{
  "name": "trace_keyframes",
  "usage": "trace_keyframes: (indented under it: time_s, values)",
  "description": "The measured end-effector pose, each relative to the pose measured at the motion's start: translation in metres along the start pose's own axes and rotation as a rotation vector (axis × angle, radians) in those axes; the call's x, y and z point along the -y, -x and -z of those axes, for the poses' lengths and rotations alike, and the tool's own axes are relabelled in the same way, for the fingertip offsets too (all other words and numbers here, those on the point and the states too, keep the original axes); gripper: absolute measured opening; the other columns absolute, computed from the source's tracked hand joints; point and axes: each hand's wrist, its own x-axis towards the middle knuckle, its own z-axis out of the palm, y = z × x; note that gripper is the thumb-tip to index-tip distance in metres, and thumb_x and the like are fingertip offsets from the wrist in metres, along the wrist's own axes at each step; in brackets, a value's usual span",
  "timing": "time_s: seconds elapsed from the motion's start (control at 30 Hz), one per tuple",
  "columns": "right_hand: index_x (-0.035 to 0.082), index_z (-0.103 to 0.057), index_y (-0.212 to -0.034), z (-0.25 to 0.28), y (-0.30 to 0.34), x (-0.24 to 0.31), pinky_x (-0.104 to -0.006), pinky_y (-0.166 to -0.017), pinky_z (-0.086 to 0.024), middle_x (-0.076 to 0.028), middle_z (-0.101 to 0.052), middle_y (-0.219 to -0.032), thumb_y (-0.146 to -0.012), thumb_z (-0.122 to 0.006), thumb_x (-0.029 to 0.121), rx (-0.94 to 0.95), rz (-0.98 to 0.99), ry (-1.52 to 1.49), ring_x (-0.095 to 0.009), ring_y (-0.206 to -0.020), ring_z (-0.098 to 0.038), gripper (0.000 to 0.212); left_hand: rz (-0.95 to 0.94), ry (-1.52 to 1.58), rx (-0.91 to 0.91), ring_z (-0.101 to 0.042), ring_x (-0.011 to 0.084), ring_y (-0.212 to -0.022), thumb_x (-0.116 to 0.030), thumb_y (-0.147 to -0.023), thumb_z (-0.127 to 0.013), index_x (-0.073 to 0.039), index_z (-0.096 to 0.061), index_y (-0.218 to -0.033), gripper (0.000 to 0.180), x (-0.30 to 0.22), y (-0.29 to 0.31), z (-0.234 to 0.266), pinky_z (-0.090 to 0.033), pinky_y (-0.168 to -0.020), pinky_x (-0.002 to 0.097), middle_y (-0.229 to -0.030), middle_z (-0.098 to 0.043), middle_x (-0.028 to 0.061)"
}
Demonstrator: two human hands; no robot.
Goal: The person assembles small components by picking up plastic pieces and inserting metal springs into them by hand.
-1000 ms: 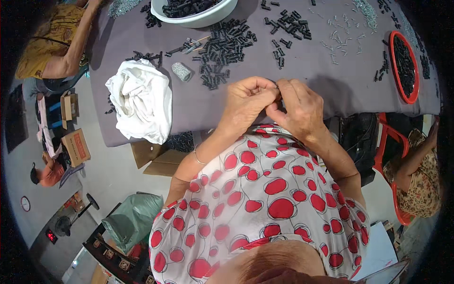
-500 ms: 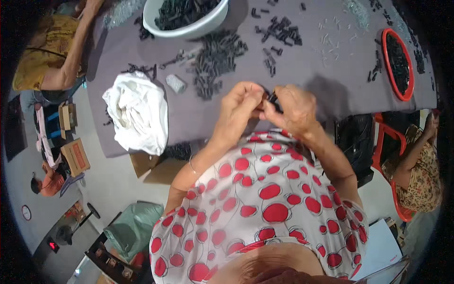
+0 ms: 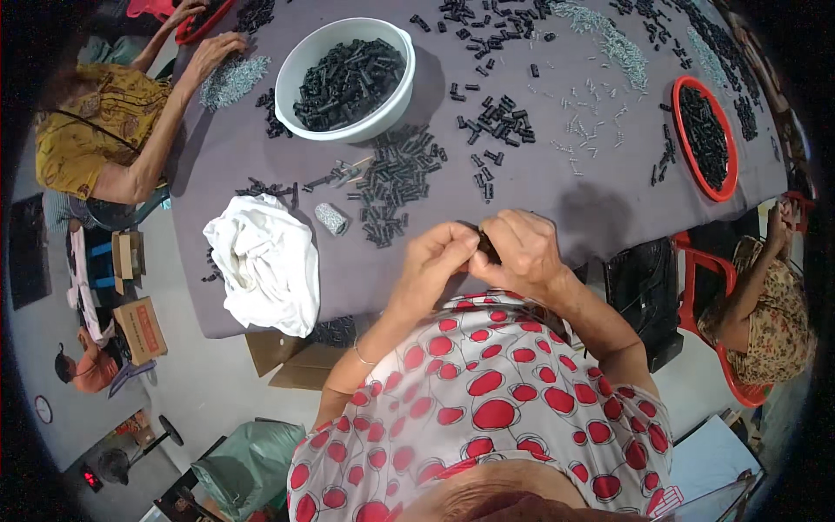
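Observation:
My left hand and my right hand meet at the table's near edge, both closed with fingertips together. Between them shows a small black plastic part, mostly covered by the fingers. Ahead of my left hand lies a heap of black plastic parts. Smaller clusters of black parts lie beyond my right hand. Small silver screw-like pieces are scattered farther right. A white bowl full of black parts stands beyond the heap.
A white cloth and a small silvery cylinder lie on the left. A red-rimmed tray of black parts sits at right. One co-worker reaches over silver pieces at far left; another sits at right on a red chair.
My view has tilted, so the table and bowl appear lower. My hands stay together round the black part, the right hand turned slightly. The left co-worker's hand now shows at the silver pile.

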Motion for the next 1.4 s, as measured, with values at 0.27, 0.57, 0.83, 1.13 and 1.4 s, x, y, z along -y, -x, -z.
trace_keyframes:
  time_s: [0.27,0.57,0.83,1.13,1.4]
  values:
    - [0.001,-0.056,-0.11,0.018,-0.015,-0.01,-0.0407,-0.078,-0.042,-0.014,-0.056,-0.101,-0.064,-0.071,0.025,0.213,-0.02,-0.11,-0.031,-0.093,-0.055,0.054,-0.016,-0.072,0.013,-0.06,0.0117,-0.075,-0.015,-0.094,-0.055,0.003,-0.058,-0.095,0.018,0.005,-0.002,0.009,-0.05,-0.068,0.0242,-0.083,-0.062,0.0061]
    - [0.002,-0.044,-0.131,0.017,-0.052,-0.054,-0.0459,-0.102,-0.029,-0.017,-0.038,-0.141,-0.079,-0.063,0.041,0.229,0.007,0.158,-0.033,-0.132,-0.034,0.067,-0.015,0.186,0.042,-0.061,0.0161,-0.073,-0.017,-0.095,-0.051,0.0,-0.057,-0.092,0.018,0.009,-0.004,0.015,-0.052,-0.067,0.0303,-0.086,-0.062,0.0092]
    - [0.003,-0.054,-0.119,0.005,-0.033,-0.064,-0.0407,-0.101,-0.034,-0.011,-0.049,-0.132,-0.082,-0.062,0.02,0.194,-0.025,0.296,-0.027,-0.126,-0.043,0.041,-0.001,0.136,0.022,-0.063,0.0149,-0.071,-0.016,-0.096,-0.05,0.002,-0.054,-0.094,0.019,0.006,-0.006,0.01,-0.052,-0.066,0.0271,-0.087,-0.062,0.0102]
    - [0.005,-0.06,-0.108,0.01,-0.01,-0.052,-0.0386,-0.094,-0.039,-0.009,-0.056,-0.123,-0.074,-0.065,0.009,0.121,0.012,0.196,-0.026,-0.119,-0.05,0.034,-0.045,-0.19,-0.047,-0.061,0.0106,-0.074,-0.012,-0.092,-0.057,0.0,-0.056,-0.101,0.015,-0.007,0.002,0.0,-0.05,-0.065,0.0228,-0.088,-0.063,0.0059]
    - [0.006,-0.063,-0.092,0.01,-0.004,-0.051,-0.0369,-0.076,-0.042,-0.005,-0.059,-0.097,-0.068,-0.067,0.004,-0.095,-0.061,0.143,-0.024,-0.089,-0.055,0.025,-0.534,-1.041,-0.297,-0.058,0.0119,-0.067,-0.009,-0.081,-0.066,0.002,-0.06,-0.094,0.018,-0.03,-0.043,-0.01,-0.047,-0.062,0.0246,-0.083,-0.061,0.0074]
